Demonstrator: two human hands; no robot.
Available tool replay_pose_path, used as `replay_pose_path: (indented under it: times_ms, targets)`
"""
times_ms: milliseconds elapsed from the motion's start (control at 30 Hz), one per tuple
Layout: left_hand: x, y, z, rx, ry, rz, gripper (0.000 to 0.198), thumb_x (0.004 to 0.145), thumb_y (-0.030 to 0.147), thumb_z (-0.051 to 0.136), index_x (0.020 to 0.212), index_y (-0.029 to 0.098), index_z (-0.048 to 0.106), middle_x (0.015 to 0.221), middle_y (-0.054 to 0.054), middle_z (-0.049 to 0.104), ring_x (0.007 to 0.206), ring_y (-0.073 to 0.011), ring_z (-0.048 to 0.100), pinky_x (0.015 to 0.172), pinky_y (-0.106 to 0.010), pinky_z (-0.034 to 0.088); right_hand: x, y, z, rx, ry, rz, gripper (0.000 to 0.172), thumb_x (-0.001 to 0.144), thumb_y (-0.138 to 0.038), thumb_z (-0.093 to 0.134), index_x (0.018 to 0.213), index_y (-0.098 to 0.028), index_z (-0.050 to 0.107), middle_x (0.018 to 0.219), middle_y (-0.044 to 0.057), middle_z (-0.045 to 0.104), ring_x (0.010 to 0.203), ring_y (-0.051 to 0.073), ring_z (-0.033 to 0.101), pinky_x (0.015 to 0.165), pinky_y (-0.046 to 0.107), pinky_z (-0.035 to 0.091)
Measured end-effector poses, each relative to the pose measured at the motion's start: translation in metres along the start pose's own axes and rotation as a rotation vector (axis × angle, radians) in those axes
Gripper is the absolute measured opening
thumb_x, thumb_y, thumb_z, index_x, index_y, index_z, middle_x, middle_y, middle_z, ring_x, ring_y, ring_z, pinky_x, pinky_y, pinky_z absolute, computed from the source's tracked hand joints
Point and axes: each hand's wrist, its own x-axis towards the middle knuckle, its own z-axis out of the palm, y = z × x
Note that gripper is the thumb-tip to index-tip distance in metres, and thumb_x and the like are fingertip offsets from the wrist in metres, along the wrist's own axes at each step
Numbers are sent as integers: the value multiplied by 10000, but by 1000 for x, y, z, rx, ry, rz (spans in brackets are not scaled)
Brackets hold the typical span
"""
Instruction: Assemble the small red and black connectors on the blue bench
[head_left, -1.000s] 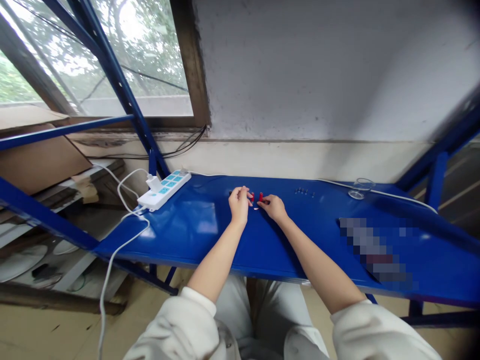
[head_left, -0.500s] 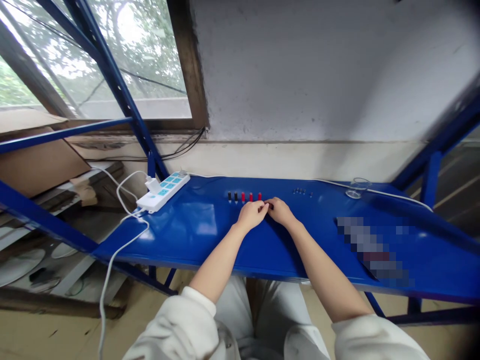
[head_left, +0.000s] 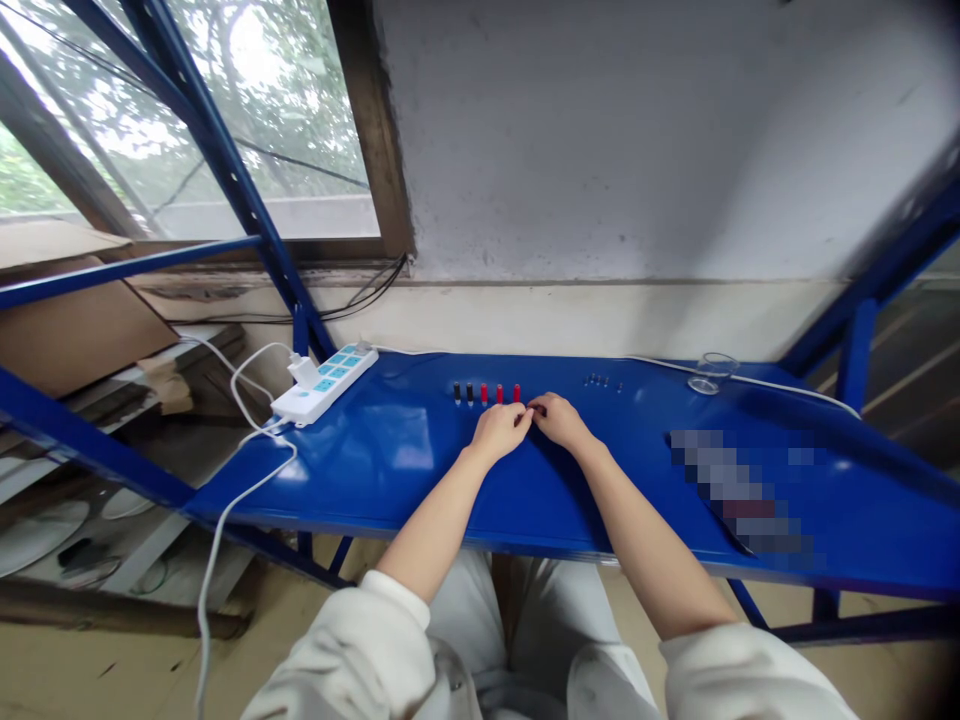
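Observation:
Over the middle of the blue table (head_left: pixel 360 470), my left hand (head_left: pixel 501 430) and my right hand (head_left: pixel 559 418) meet at the fingertips. Both are closed in a pinch; what they hold is too small and hidden to name. Just beyond my left hand stands a row of small upright cylinders: two black ones (head_left: pixel 470 392) on the left, then three red ones (head_left: pixel 484 393). Several tiny metal-looking pieces (head_left: pixel 596 380) lie farther back, to the right of my hands.
A white power strip (head_left: pixel 324 386) with a plug and cable lies at the table's left end. A clear glass (head_left: pixel 712 374) is at the back right, near a white cable along the wall. A blurred flat item (head_left: pixel 739 495) lies on the right.
The whole view has shifted very slightly. My hands stay together at the same place, with only a slight change in the fingers.

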Motion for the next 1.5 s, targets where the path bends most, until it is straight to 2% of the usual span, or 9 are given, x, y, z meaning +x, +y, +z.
replay_pose_path:
  times_ms: [200, 433, 800, 933, 1100, 1200, 1367, 1500]
  targets:
    - [1, -2, 1, 52, -9, 4, 356, 851, 367, 354, 676, 177, 599, 554, -9, 553, 476, -112, 450, 477, -231, 243, 0, 1, 2, 2, -1, 4, 235, 756, -188, 476, 911, -172, 652, 821, 54, 567, 727, 128, 517, 665, 226, 377]
    - [2, 1, -2, 79, -54, -33, 369, 857, 372, 340, 708, 168, 609, 599, -17, 582, 507, -111, 466, 492, -227, 257, 0, 1, 2, 3, -18, 14, 241, 761, -189, 480, 933, -169, 648, 834, 56, 570, 721, 119, 513, 670, 215, 373]
    - [1, 0, 0, 74, -29, -28, 302, 815, 295, 400, 621, 169, 594, 550, -18, 565, 498, -123, 479, 496, -228, 268, 1, 2, 2, 14, -15, 13, 219, 762, -192, 487, 904, -171, 652, 819, 53, 574, 726, 127, 522, 661, 225, 376]
    - [2, -3, 3, 127, -1, -81, 265, 777, 259, 429, 585, 176, 592, 538, -22, 567, 509, -136, 497, 500, -233, 284, 2, 3, 7, 18, 5, 23, 219, 770, -228, 497, 919, -175, 648, 824, 53, 573, 738, 132, 521, 670, 234, 375]
    - [4, -3, 3, 178, 35, -207, 254, 760, 280, 450, 581, 178, 597, 563, -36, 590, 561, -152, 530, 515, -231, 310, 6, -4, 15, -16, 46, 90, 243, 757, -295, 519, 949, -206, 638, 869, 54, 580, 851, 174, 500, 685, 270, 346]
    - [5, -2, 2, 169, 48, -227, 256, 767, 279, 441, 596, 175, 601, 576, -37, 597, 560, -146, 530, 524, -230, 318, 9, -10, 19, -33, 55, 125, 262, 751, -304, 518, 972, -213, 627, 915, 64, 575, 888, 196, 475, 686, 292, 321]
    - [4, -1, 2, 137, 75, -211, 256, 771, 268, 438, 589, 177, 593, 567, -25, 590, 536, -134, 521, 525, -231, 321, 16, -15, 22, -24, 60, 128, 198, 741, -240, 500, 886, -204, 630, 931, 65, 577, 886, 197, 460, 673, 294, 292]
    - [3, 2, 0, 106, 98, -203, 270, 788, 278, 432, 590, 178, 586, 553, -16, 578, 522, -127, 517, 519, -227, 324, 17, -14, 22, 25, 86, 131, 160, 745, -235, 487, 805, -200, 631, 863, 46, 603, 850, 187, 493, 658, 282, 292]
